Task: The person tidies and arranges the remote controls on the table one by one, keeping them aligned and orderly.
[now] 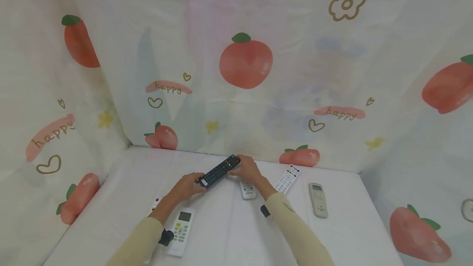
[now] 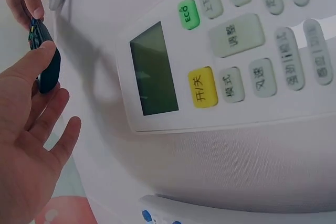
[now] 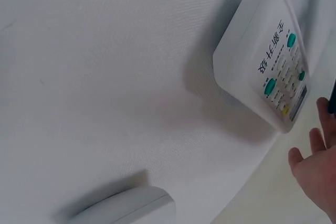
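A long black remote control (image 1: 219,171) with rows of small buttons is held slantwise between both hands, at the far part of the table. At its lower left end, my left hand (image 1: 186,187) pinches it; in the left wrist view the thumb lies on the dark remote's (image 2: 51,74) end with fingers beneath. My right hand (image 1: 248,169) grips the upper right end. Just below that hand sits a small white remote (image 1: 248,191), its top covered by the hand. In the right wrist view only a dark sliver of the black remote shows beside the right hand (image 3: 320,174).
A white air-conditioner remote (image 1: 180,233) with a screen lies by the left forearm, which partly covers another white remote (image 1: 157,202). Right of the right forearm are a white remote with coloured buttons (image 1: 288,179) and a beige one (image 1: 318,200). A printed curtain (image 1: 251,126) surrounds the white table (image 1: 221,233).
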`<state>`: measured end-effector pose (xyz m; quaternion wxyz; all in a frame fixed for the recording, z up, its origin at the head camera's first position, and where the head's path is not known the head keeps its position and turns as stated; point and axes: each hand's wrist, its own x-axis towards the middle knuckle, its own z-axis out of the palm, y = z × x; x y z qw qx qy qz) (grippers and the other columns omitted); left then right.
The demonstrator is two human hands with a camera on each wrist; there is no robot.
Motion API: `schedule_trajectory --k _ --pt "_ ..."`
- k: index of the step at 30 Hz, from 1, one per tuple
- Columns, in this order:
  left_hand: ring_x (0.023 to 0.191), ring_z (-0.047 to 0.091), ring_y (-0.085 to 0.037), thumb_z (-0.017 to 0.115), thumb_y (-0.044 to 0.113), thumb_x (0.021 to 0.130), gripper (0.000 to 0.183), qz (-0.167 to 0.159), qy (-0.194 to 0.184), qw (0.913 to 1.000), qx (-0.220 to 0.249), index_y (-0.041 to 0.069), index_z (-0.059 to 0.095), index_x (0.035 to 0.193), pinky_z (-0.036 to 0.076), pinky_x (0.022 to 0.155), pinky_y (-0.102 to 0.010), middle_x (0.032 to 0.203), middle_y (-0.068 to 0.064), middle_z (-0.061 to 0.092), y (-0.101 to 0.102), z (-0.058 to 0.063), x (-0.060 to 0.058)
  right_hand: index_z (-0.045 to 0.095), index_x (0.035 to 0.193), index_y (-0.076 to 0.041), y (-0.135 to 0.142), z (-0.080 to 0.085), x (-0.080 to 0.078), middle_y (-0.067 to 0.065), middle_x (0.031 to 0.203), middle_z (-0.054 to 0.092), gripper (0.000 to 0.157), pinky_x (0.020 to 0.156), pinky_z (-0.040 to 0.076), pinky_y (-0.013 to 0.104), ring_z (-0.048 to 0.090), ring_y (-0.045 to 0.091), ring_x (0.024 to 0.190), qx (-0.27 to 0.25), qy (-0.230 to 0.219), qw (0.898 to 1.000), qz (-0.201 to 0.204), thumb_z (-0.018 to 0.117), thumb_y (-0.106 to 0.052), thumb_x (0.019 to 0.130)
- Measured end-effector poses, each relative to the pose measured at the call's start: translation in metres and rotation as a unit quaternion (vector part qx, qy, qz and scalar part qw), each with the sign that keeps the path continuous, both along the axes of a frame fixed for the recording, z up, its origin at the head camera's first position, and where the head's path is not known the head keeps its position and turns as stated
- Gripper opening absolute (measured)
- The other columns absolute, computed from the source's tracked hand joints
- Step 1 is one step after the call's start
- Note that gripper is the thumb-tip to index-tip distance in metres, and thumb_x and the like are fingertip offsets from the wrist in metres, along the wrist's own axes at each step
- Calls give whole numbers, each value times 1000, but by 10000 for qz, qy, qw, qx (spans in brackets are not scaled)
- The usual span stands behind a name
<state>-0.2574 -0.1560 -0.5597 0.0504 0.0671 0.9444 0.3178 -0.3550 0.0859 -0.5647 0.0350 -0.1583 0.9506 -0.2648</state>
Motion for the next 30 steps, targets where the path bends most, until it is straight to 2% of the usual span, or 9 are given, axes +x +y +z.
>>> schedule_trajectory --k 5,11,21,26,30 --pt "95 56 -15 76 20 76 55 -266 333 9991 42 9 55 125 45 85 -35 114 -3 60 -3 4 4 42 136 -13 3 5 3 6 136 44 81 103 29 40 34 26 127 -138 -17 9998 161 74 -48 71" --pt "90 54 -12 78 16 73 59 -442 371 9973 458 9 54 127 46 79 -34 110 -1 60 -8 9 13 38 140 -21 6 11 9 4 136 43 83 100 32 42 34 24 124 -226 -36 9993 309 75 -49 70" --pt "85 52 -13 77 22 74 68 -1062 25 9910 817 10 47 134 46 74 -31 100 4 56 -11 13 29 37 141 -20 11 22 26 3 127 48 84 96 36 43 38 22 114 -463 74 9954 832 76 -45 71" --pt "76 51 -13 77 22 75 74 -1351 -154 9846 1098 8 41 138 45 64 -27 90 1 55 -6 17 35 38 141 -23 16 27 34 0 129 49 83 96 36 43 38 21 114 -459 161 9944 943 75 -47 70" --pt "69 49 -12 78 27 73 80 -1464 -300 9833 1036 11 38 141 43 57 -25 84 1 55 0 17 39 39 140 -23 21 30 40 -1 133 47 83 98 33 45 37 22 118 -394 220 9935 1047 75 -47 70"
